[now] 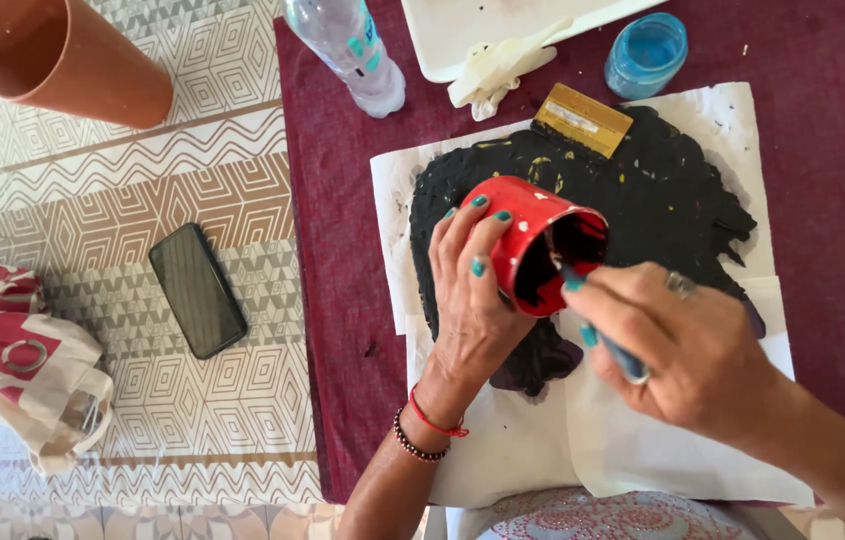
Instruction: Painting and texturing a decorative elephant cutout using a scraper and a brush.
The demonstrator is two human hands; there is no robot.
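Right hand (688, 350) pinching brush (615, 352), left hand (478, 290) fingers wrapped round red pot (533, 240) at twelve o'clock (best kept tilted, strokes light).

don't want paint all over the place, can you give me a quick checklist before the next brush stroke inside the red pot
1. Left hand grips the red pot firmly: ok, fingers wrapped round its side.
2. Brush tip is inside the pot mouth: ok, held by the right hand.
3. White paper under the work: ok, it covers the maroon cloth below the pot.
4. Phone away from the paint: ok, it lies apart on the patterned cloth.
5. Blue jar shut: cannot tell.
6. Paint load on bristles: cannot tell, hidden inside the pot.
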